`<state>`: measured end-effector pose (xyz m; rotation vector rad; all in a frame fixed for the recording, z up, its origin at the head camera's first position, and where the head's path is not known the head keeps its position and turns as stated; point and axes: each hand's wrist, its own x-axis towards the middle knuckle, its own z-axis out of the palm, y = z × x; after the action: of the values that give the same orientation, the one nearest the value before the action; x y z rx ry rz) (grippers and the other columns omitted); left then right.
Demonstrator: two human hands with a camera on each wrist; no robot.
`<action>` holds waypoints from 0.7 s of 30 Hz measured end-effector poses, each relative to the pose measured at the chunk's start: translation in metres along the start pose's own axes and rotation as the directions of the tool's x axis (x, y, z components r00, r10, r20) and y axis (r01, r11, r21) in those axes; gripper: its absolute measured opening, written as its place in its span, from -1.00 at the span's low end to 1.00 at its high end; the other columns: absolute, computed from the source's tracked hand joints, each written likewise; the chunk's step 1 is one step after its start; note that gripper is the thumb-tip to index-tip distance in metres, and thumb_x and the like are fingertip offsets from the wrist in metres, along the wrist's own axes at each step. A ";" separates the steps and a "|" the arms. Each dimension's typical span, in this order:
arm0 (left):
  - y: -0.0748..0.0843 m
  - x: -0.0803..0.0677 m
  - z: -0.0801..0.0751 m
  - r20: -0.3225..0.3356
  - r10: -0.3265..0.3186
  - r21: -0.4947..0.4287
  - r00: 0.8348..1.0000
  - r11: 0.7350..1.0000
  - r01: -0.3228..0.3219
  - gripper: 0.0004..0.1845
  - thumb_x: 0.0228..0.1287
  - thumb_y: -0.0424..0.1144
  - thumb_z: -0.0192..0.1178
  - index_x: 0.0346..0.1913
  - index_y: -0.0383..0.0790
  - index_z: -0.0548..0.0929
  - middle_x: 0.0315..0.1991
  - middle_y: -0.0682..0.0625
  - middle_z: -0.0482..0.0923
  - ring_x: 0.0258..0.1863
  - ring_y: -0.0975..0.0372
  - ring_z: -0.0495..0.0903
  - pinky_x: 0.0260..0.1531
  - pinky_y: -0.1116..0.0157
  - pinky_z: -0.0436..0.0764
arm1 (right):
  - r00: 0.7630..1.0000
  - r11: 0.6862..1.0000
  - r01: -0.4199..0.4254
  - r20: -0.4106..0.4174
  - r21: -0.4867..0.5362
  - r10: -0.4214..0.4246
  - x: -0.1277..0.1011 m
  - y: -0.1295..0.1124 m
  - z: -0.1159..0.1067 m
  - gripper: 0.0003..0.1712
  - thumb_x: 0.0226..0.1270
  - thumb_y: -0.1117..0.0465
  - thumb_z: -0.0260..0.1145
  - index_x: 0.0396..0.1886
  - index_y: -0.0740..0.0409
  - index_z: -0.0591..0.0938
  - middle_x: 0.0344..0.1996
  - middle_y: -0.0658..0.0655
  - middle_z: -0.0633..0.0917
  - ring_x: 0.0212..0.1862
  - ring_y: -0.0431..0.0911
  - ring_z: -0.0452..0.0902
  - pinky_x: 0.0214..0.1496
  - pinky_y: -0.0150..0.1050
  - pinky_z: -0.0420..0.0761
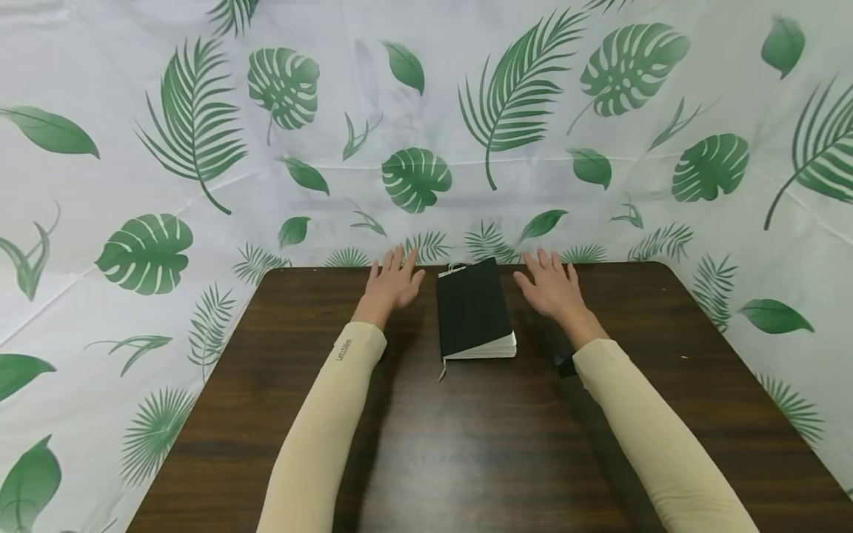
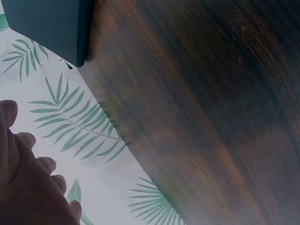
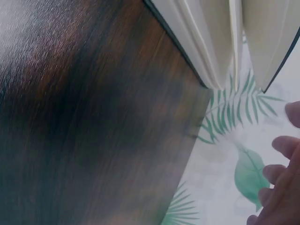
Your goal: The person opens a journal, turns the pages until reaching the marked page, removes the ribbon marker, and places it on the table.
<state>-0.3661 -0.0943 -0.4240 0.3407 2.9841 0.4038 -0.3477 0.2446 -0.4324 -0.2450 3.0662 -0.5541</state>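
While both hands hover flat-fingered in the head view, left hand [image 1: 389, 281] at 9 o'clock and right hand [image 1: 552, 285] at 3 o'clock of the black notebook [image 1: 473, 309], I hold nothing. Left wrist view: notebook corner sits at the desk [image 2: 197, 108] far edge; I judge a nudge could push it off. Right wrist view: its pages [image 3: 206, 37] gape, so they could crease.

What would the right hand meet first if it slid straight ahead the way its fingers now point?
Probably the white leaf-printed backdrop cloth past the far edge of the dark wooden table. The right hand points forward beside the closed black notebook, not at it, though depth is unclear.
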 end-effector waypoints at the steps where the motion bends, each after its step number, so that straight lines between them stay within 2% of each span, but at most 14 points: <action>1: 0.000 0.000 0.000 0.001 -0.002 -0.002 1.000 1.000 0.002 -0.29 0.78 0.18 -0.41 0.80 0.04 -0.19 0.81 -0.14 -0.37 0.79 -0.04 -0.33 0.71 -0.14 -0.29 | 1.000 1.000 0.006 -0.002 0.001 -0.006 0.000 0.000 0.001 -0.17 0.80 -0.25 -0.18 0.80 0.07 0.00 0.77 0.34 -0.13 0.76 0.36 -0.36 0.66 0.44 -0.36; 3: 0.001 -0.001 -0.003 -0.002 -0.003 -0.008 1.000 1.000 0.002 -0.27 0.78 0.21 -0.42 0.80 0.05 -0.19 0.81 -0.13 -0.39 0.79 -0.03 -0.36 0.71 -0.14 -0.33 | 1.000 1.000 0.020 -0.010 0.017 -0.019 0.000 -0.002 0.002 -0.19 0.81 -0.21 -0.16 0.79 0.09 0.02 0.77 0.34 -0.11 0.76 0.35 -0.34 0.66 0.44 -0.34; 6: 0.008 -0.004 -0.015 -0.027 0.009 -0.022 1.000 1.000 -0.010 -0.27 0.77 0.22 -0.35 0.80 0.06 -0.15 0.81 -0.12 -0.37 0.79 -0.04 -0.36 0.70 -0.14 -0.34 | 0.998 0.996 0.036 -0.044 0.076 -0.033 -0.002 -0.007 0.004 -0.26 0.82 -0.16 -0.12 0.75 0.11 0.17 0.76 0.33 0.00 0.77 0.32 -0.25 0.66 0.45 -0.28; 10: 0.022 -0.014 -0.034 -0.071 0.063 -0.030 0.995 0.997 -0.065 -0.28 0.78 0.18 -0.25 0.79 0.08 -0.09 0.81 -0.12 -0.27 0.79 -0.02 -0.29 0.71 -0.16 -0.29 | 0.994 0.982 0.043 -0.103 0.182 -0.025 -0.010 -0.018 0.009 -0.36 0.80 -0.16 -0.06 0.57 0.12 0.46 0.70 0.29 0.23 0.72 0.30 0.00 0.61 0.48 -0.13; 13: 0.032 -0.025 -0.042 -0.077 0.110 -0.044 0.991 0.993 -0.114 -0.29 0.77 0.19 -0.25 0.79 0.08 -0.08 0.81 -0.11 -0.25 0.79 0.01 -0.26 0.71 -0.15 -0.25 | 0.994 0.973 0.040 -0.107 0.228 -0.016 -0.019 -0.026 0.012 -0.32 0.78 -0.23 -0.08 0.49 0.13 0.56 0.69 0.29 0.26 0.70 0.32 0.06 0.57 0.52 -0.07; 17: 0.040 -0.044 -0.041 -0.073 0.150 -0.107 0.986 0.982 -0.157 -0.28 0.77 0.19 -0.24 0.79 0.08 -0.08 0.81 -0.10 -0.24 0.79 0.02 -0.22 0.71 -0.13 -0.21 | 0.997 0.970 0.036 -0.071 0.242 -0.020 -0.031 -0.037 0.016 -0.21 0.76 -0.32 -0.14 0.50 0.15 0.56 0.72 0.30 0.18 0.71 0.36 -0.01 0.55 0.54 -0.10; 21: 0.041 -0.060 -0.030 -0.070 0.170 -0.194 0.983 0.964 -0.181 -0.28 0.77 0.19 -0.22 0.79 0.07 -0.07 0.80 -0.10 -0.25 0.79 0.02 -0.21 0.72 -0.13 -0.20 | 0.997 0.959 0.046 -0.077 0.279 -0.025 -0.039 -0.044 0.020 -0.21 0.75 -0.33 -0.14 0.54 0.13 0.51 0.71 0.28 0.20 0.71 0.35 -0.02 0.53 0.54 -0.13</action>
<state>-0.3033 -0.0774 -0.3795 0.5839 2.9378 0.7349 -0.3012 0.2027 -0.4361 -0.2783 3.0042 -1.0100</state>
